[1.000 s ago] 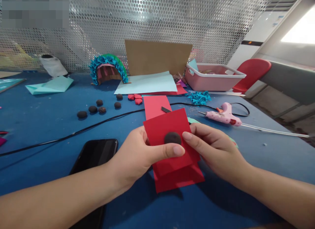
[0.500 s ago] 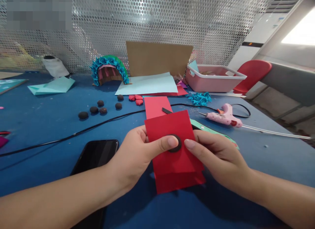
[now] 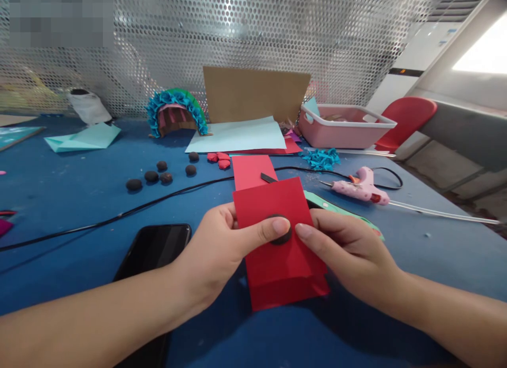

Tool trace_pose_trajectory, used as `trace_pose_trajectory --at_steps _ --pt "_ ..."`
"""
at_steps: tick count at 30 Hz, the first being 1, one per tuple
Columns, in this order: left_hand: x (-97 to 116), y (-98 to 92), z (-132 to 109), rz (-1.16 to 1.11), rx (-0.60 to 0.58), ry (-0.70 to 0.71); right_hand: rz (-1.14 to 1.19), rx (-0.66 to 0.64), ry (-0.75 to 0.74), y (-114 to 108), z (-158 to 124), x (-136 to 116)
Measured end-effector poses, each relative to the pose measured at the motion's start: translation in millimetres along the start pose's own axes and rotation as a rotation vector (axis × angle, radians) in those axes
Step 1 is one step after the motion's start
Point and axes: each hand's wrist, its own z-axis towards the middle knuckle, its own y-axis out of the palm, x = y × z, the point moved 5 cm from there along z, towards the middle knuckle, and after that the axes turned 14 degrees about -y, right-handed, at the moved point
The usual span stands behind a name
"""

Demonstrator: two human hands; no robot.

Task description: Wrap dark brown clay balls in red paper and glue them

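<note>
A folded piece of red paper (image 3: 269,204) is held up between both hands at the centre. My left hand (image 3: 233,241) grips its left side, with the thumb pressing a round black piece (image 3: 282,237) against the front of the paper. On the right edge, my right hand (image 3: 344,246) pinches the paper, its thumb tip close beside the black piece. The fingers behind the paper are mostly hidden. Behind it lies a lighter red sheet (image 3: 253,171) with a dark blade tip (image 3: 268,177) over it. A green cutter (image 3: 344,209) rests partly behind my right hand.
A black phone (image 3: 158,249) lies left of my left hand. Several black balls (image 3: 151,176) and red lumps (image 3: 218,159) sit farther back. A pink glue gun (image 3: 362,187), its black cable, crumpled blue paper (image 3: 322,159) and a pink basket (image 3: 344,126) are at the right.
My left thumb has shifted slightly to the right on the black piece. Both hands keep hold of the red paper in nearly the same place.
</note>
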Motion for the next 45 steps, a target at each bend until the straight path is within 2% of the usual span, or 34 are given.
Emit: trace_pose_trajectory --at_steps 5,10,18,21,24,27,31,33,35,39,45 --pt "-0.3 -0.2 2.3 -0.003 0.02 -0.011 0.05 -0.059 -0.017 3.1 -0.9 -0.4" --pt "-1.0 2.7 2.1 0.036 -0.036 -0.019 0.125 -0.015 0.003 2.8 1.3 2.6" --pt "-1.5 2.9 1.0 0.047 -0.03 -0.018 0.245 -0.025 0.031 6.4 1.9 3.7" --pt "-0.3 2.7 2.5 0.0 0.019 -0.028 0.278 -0.005 0.027 6.4 2.2 3.9" --pt "-0.7 -0.7 4.7 -0.038 0.098 -0.066 0.244 0.067 -0.089 -0.4 4.7 2.8" --pt "-2.6 -4.0 5.9 -0.061 0.131 -0.119 0.124 0.081 -0.327 -10.2 7.4 -3.2" --pt "-3.6 -3.8 4.9 -0.077 0.096 -0.138 -0.397 -0.054 -0.748 -14.3 5.1 -21.5" --pt "-3.6 -2.1 4.0 -0.08 0.06 -0.137 -0.615 -0.071 -0.919 -14.5 1.7 -30.4" --pt "-4.1 -1.1 3.3 -0.073 0.038 -0.146 -0.738 -0.045 -1.022 -15.6 -1.6 -37.7" --pt "-4.7 0.4 1.3 -0.042 0.001 -0.151 -0.85 -0.018 -1.081 -15.5 -6.0 -44.5" --pt "-6.3 -0.6 0.6 0.011 0.038 -0.135 -0.772 -0.018 -0.985 -12.9 -2.1 -42.2"
